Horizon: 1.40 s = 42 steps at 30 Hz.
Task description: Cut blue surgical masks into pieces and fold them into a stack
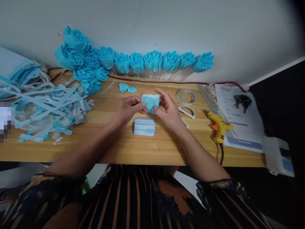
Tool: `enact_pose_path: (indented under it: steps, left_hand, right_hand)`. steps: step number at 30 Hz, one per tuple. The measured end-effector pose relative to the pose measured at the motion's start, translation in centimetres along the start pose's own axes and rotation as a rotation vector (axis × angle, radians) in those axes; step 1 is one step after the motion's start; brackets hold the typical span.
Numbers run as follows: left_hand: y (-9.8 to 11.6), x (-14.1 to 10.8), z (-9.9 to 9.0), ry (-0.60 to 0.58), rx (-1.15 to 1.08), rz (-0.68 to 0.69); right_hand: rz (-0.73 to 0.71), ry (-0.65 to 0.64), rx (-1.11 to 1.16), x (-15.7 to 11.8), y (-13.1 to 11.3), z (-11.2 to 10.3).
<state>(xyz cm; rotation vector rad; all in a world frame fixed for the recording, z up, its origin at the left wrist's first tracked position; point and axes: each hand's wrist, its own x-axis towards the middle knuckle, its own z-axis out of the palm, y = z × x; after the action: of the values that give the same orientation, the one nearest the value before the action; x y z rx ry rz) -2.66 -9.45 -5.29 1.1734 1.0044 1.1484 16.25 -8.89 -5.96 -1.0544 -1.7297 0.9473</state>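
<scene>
Between my two hands is a small blue fabric piece (150, 102) with a pale top edge, held up above the table. My left hand (132, 108) pinches its left side between thumb and fingers. On the other side, my right hand (168, 109) grips it with the thumb in front and the index finger raised. Just below lies a neat stack of pale blue fabric rectangles (144, 126). Two cut blue petal-shaped pieces (124, 88) rest behind my left hand. White-handled scissors (187, 112) lie partly hidden behind my right hand.
Blue fabric flowers (152, 60) on sticks line the wall. Cut strips and scraps (54, 108) pile up at left, beside bagged face masks (26, 71). To the right are tape rolls (186, 96), a yellow glue gun (219, 125), keys (242, 101) on paper and a white box (278, 156).
</scene>
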Motion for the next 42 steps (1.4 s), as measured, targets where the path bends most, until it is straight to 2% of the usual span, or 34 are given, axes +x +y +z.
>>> enact_pose_path:
  steps: [4,11,14,17,26,28,34,39,42]
  left_hand:
    - [-0.1,0.1,-0.2,0.009,-0.017,0.010]
    - [-0.2,0.4,-0.5,0.000,-0.029,-0.048]
    - [-0.5,0.6,-0.5,0.009,-0.113,-0.078]
    - [-0.6,0.6,-0.4,0.006,-0.132,-0.040]
    - [0.0,-0.1,0.1,0.067,0.138,0.150]
    - [0.0,-0.3,0.2,0.066,0.195,0.170]
    - [-0.2,-0.3,0.2,0.070,0.220,0.181]
    - [-0.5,-0.3,0.2,0.068,0.218,0.171]
    - [-0.6,-0.5,0.2,0.061,0.326,0.216]
  right_hand:
    - [-0.013,0.024,-0.026,0.2,0.0,-0.2]
    - [-0.037,0.057,-0.195,0.2,-0.5,-0.4]
    - [-0.038,0.055,-0.195,0.2,-0.2,-0.3]
    - [-0.021,0.042,-0.159,0.1,0.1,-0.2]
    - [0.059,-0.065,-0.053,-0.1,-0.7,-0.1]
    - [0.077,-0.052,-0.051,-0.1,-0.9,-0.1]
    - [0.063,0.093,-0.011,0.1,-0.2,0.2]
    - [0.079,0.057,0.007,0.1,-0.5,0.1]
    - [0.023,0.024,-0.034,-0.1,-1.5,-0.1]
